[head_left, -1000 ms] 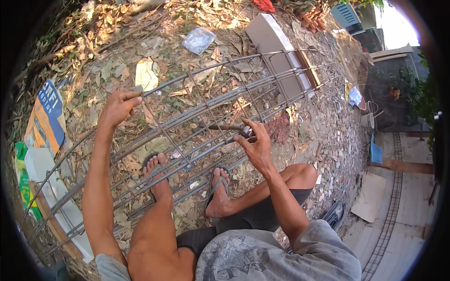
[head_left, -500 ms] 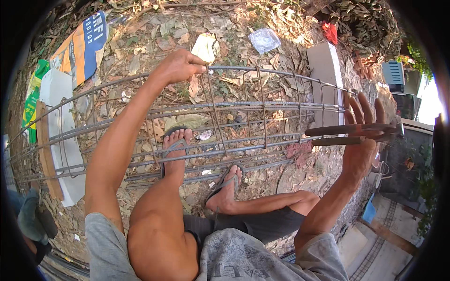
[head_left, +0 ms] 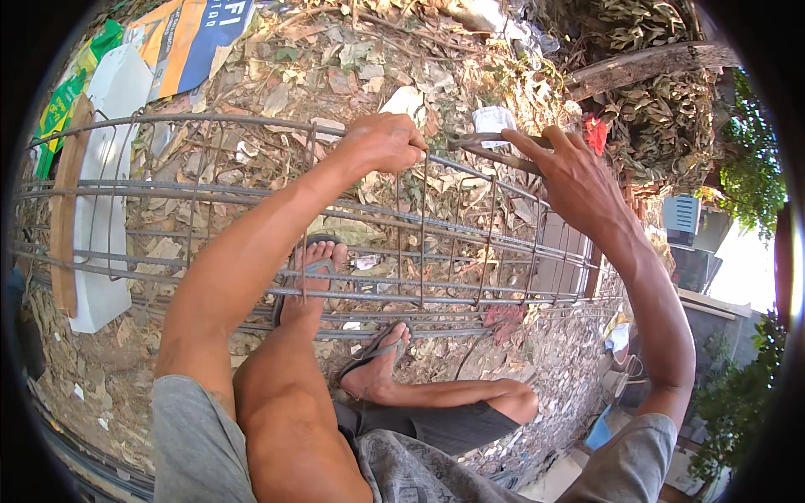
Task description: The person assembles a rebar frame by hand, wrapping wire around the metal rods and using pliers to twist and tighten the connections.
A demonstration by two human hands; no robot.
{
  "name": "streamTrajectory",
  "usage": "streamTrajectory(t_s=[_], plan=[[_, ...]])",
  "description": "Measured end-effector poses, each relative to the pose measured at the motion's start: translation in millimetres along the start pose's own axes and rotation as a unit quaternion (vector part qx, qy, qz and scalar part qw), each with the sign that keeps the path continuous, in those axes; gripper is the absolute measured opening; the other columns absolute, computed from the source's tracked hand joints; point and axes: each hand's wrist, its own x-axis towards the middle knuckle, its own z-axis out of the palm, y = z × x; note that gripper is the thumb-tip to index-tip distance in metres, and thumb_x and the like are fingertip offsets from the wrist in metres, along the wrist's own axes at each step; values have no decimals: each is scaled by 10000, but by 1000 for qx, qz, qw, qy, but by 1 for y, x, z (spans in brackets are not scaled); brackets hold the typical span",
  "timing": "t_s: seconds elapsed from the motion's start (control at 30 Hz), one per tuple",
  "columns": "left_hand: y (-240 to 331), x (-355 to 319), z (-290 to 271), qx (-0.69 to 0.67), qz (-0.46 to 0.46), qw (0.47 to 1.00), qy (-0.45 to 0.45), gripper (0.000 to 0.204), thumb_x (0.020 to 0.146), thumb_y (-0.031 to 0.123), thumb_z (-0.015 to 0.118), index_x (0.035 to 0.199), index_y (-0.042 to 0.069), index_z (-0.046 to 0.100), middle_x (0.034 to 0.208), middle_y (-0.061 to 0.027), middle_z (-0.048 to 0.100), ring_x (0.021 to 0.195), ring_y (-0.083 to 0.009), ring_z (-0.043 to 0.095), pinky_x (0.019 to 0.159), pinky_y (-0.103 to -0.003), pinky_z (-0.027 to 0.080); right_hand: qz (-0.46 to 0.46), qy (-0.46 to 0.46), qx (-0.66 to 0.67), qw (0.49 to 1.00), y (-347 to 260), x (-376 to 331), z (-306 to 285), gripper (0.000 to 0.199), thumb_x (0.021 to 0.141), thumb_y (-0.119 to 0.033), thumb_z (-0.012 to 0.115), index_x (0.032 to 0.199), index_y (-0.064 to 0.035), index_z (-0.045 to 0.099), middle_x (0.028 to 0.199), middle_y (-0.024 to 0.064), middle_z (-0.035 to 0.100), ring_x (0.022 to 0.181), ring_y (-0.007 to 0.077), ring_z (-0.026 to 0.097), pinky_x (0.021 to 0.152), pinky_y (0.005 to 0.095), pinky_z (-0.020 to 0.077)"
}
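Note:
A long cage of steel rebar point(head_left: 495, 215) with thin square stirrups lies across in front of my feet. My left hand point(head_left: 387, 141) is closed at the cage's far top bar. Its fingertips pinch beside a stirrup corner, and what they hold there is hidden. My right hand point(head_left: 579, 172) grips a dark, rusty pair of pincers point(head_left: 499, 151), with one finger stretched along it. The pincers' left end points at the top bar, just right of my left fingertips; whether it touches the bar I cannot tell.
Under the cage stand a white block point(head_left: 105, 277) with a wooden strip point(head_left: 64, 226) at left and a pale block point(head_left: 558, 247) at right. Dry leaves and printed sacks point(head_left: 180, 50) litter the ground. My sandalled feet point(head_left: 314, 264) are beside the lower bars. A log point(head_left: 646, 67) lies far right.
My right hand has swung left and up from the right side, closing round the pincers, which lay across its open fingers. My left hand stays at the top bar as the view shifts.

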Motion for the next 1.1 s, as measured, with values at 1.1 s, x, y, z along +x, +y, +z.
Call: streamTrajectory(t_s=[1.1], plan=[[9, -6, -2, 5, 1, 1000, 5, 291, 779, 170, 609, 1007, 196, 788, 949, -120, 771, 877, -326, 740, 759, -453, 566, -164, -113, -181, 963, 0, 67, -9, 778, 928, 105, 537, 1502, -416, 468, 1428, 191, 503, 1303, 373, 545, 905, 389, 661]])
